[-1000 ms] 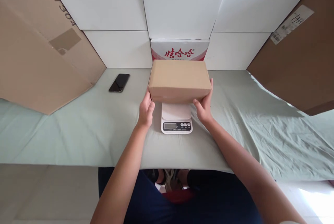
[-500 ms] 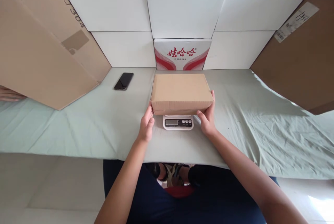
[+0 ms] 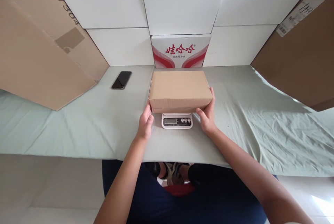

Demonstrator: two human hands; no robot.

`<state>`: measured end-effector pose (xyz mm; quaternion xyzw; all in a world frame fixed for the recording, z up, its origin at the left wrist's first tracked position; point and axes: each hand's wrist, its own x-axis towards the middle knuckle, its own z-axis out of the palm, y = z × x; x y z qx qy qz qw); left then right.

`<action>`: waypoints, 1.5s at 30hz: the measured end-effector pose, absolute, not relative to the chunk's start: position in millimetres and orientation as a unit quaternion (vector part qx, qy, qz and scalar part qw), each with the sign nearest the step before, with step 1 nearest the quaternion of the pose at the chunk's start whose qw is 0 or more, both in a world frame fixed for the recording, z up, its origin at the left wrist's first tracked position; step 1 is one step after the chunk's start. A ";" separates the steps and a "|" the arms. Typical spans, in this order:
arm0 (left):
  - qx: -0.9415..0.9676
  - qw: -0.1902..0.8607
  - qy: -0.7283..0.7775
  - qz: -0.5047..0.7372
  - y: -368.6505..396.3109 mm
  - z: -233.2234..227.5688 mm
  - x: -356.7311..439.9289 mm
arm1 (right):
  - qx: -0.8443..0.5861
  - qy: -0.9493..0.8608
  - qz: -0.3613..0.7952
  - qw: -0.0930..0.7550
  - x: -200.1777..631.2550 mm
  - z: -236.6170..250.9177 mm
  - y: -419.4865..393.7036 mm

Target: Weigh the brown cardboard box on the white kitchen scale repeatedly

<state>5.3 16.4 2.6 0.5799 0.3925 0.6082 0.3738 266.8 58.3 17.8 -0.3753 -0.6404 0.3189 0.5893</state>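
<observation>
A plain brown cardboard box (image 3: 181, 85) sits over a small white digital scale (image 3: 177, 121), covering most of it. Only the scale's front panel, with a grey display and round buttons, shows below the box. My left hand (image 3: 145, 122) is at the box's near left corner, fingers against its side and thumb held apart from it. On the near right corner, my right hand (image 3: 208, 115) grips the box, thumb on the front face and fingers along the right side. Whether the box rests fully on the scale is hidden.
A black smartphone (image 3: 121, 80) lies on the pale green cloth (image 3: 125, 126) to the left. Large cardboard panels stand at the left (image 3: 39, 49) and right (image 3: 305, 53). Behind is a white and red carton (image 3: 180, 51) before white panels (image 3: 182, 2).
The view has shifted slightly. Another person's hand at the far left edge is gone from view. My hands stay at the same corners of the box.
</observation>
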 end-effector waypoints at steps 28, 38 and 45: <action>0.570 0.375 0.402 0.610 18.6 2.1 6.4 | -0.380 -0.625 0.312 0.606 267.6 19.7 61.2; 0.543 0.373 0.404 0.635 16.6 11.8 5.9 | -0.405 -0.581 0.285 0.645 281.0 8.9 72.5; 0.539 0.367 0.402 0.643 17.4 10.6 5.9 | -0.408 -0.539 0.307 0.670 282.7 6.7 78.8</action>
